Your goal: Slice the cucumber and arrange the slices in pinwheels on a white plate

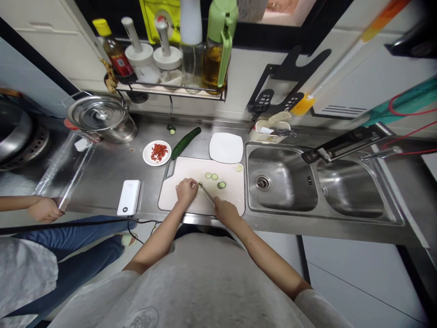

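My right hand (227,212) is wrapped round the handle of a knife (207,195), whose blade points up and left over the cutting board (170,193). At the blade's tip, the bunched fingers of my left hand (186,191) pinch a small cucumber slice (200,184), partly hidden by fingers and blade. More cucumber slices (214,176) lie on the board beyond the knife, with a small pile (221,185) to the right and a pale piece (239,168) at the top right corner. A whole-looking cucumber (186,143) rests behind the board.
Behind the board are a plate of chopped red pieces (159,152), a white square plate (226,147) and cucumber ends (171,129). A power bank (129,197) lies left, a double sink (283,200) right. Another person's hand (46,210) is at the counter's left edge.
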A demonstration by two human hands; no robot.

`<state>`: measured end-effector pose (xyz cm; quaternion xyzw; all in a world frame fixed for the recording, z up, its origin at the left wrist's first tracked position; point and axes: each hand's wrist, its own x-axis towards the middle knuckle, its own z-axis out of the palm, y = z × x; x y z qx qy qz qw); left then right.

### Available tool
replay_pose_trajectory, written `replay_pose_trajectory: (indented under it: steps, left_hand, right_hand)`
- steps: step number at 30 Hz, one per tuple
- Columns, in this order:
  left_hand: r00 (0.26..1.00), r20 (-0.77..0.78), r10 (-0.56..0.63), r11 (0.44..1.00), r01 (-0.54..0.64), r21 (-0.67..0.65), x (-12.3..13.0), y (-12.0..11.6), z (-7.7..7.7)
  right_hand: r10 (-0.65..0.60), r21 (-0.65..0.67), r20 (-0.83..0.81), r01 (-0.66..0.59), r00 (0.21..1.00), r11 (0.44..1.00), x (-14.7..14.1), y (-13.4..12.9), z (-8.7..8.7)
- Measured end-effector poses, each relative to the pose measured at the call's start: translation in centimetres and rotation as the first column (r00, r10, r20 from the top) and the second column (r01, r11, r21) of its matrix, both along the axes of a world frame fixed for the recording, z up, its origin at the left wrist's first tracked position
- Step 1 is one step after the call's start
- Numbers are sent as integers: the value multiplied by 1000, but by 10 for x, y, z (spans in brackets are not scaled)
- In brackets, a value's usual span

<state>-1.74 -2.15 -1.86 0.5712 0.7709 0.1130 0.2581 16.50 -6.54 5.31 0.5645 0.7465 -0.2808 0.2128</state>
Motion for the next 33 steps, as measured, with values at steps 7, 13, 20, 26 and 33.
replay_pose_trajectory:
  steps: [7,13,20,26,33]
  left_hand:
    - [1000,3,0,1000,0,-4,1,1,3]
    - [1000,18,-6,1000,6,-12,1,2,3]
    - [999,35,-15,1000,15,7,1,1,4]
    - [999,30,-19,1000,20,-22,1,3,5]
    - [999,43,-26,1000,26,-13,1,3,5]
  right_hand:
    - [-20,-41,5,20,1000,999,-5,0,3]
    - [-29,-39,-11,28,1000,999,-6,0,0]
    - [-19,-44,-1,19,1000,999,-8,3,3]
    - [-22,-62,3,22,1000,998,-10,5,-1]
    - [-21,-75,11,22,1000,997,-14,6,-1]
